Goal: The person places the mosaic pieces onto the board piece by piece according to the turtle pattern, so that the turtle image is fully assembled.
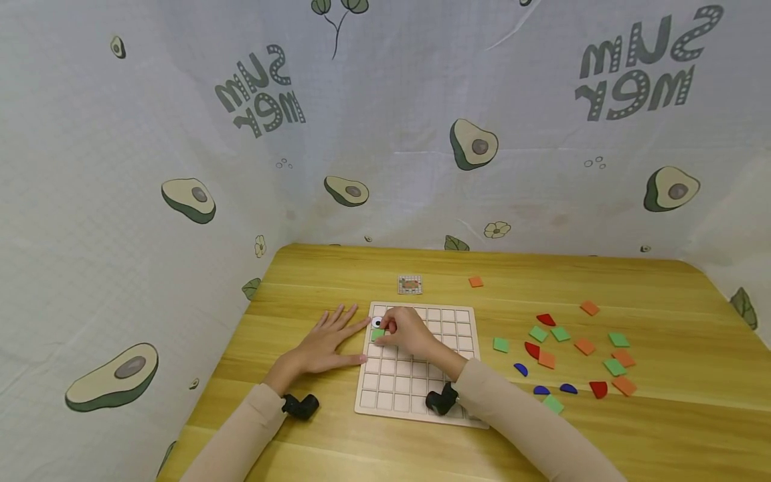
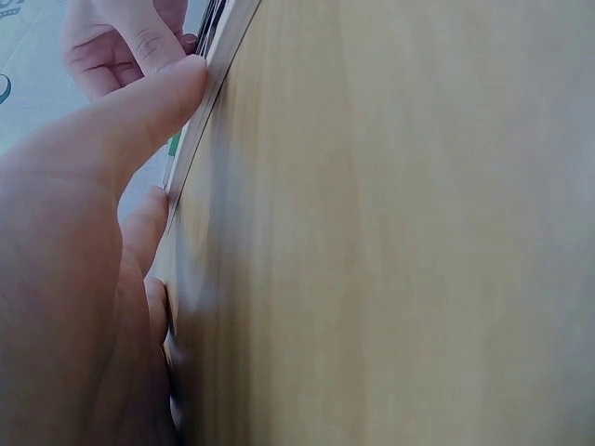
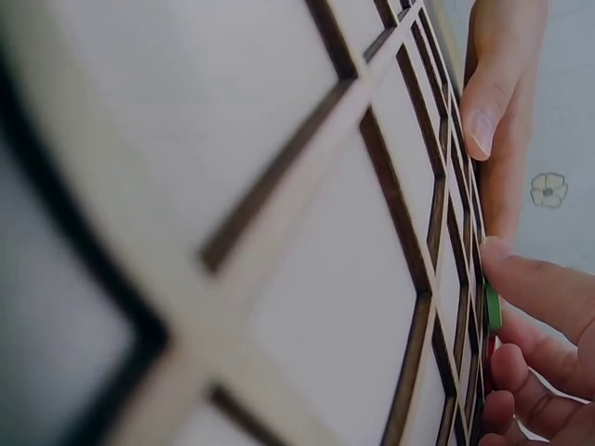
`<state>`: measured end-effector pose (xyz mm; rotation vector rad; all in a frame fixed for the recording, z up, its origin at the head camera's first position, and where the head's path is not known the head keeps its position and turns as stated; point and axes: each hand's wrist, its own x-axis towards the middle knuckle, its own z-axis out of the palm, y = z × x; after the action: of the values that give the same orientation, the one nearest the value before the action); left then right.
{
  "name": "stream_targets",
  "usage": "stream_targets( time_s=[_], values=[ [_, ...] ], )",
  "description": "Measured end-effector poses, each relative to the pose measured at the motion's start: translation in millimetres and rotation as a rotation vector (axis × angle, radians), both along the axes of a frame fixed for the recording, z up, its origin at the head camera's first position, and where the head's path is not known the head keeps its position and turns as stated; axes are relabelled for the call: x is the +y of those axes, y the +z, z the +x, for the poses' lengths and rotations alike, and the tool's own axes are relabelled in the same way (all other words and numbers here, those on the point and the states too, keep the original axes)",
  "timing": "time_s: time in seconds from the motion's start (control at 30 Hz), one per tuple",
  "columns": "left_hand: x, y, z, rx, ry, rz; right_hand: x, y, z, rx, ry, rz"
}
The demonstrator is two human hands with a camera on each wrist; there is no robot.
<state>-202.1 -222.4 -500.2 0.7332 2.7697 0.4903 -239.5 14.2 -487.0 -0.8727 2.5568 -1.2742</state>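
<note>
A pale wooden grid board [image 1: 385, 402] lies on the table. My left hand [image 1: 328, 341] is spread flat at its left side, thumb and index fingertip against the board's edge. My right hand [image 1: 409, 331] reaches over the upper left cells, fingers curled. Its thumb and fingers pinch a green square tile [image 1: 377, 334], set at a cell in the left column. Directly above that tile sits a white round eye piece [image 1: 377, 322]. In the right wrist view the green tile [image 3: 494, 307] shows between thumb and fingers, with a bit of red [image 3: 490, 353] beside it, mostly hidden.
Right of the board lie scattered green tiles [image 1: 500, 345], orange tiles [image 1: 585, 346], red curved pieces [image 1: 598, 389] and blue half-discs [image 1: 568, 388]. Behind the board are a small picture card [image 1: 410, 284] and a lone orange tile [image 1: 476, 282]. A printed curtain [image 1: 397, 120] hangs behind the table.
</note>
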Motion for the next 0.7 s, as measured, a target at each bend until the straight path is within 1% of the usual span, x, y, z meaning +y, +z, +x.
stream_targets(
  time_s=[0.33, 0.47, 0.7],
  values=[
    [0.7, -0.1, -0.7, 0.002, 0.005, -0.005, -2.1, 1.9, 1.0, -0.048, -0.051, -0.009],
    [0.8, 0.3, -0.7, 0.003, 0.006, -0.006, -3.0, 1.9, 1.3, -0.049, -0.071, -0.007],
    [0.8, 1.8, 0.6, -0.011, 0.006, -0.008, -3.3, 1.5, 1.3, -0.062, -0.073, -0.008]
  ],
)
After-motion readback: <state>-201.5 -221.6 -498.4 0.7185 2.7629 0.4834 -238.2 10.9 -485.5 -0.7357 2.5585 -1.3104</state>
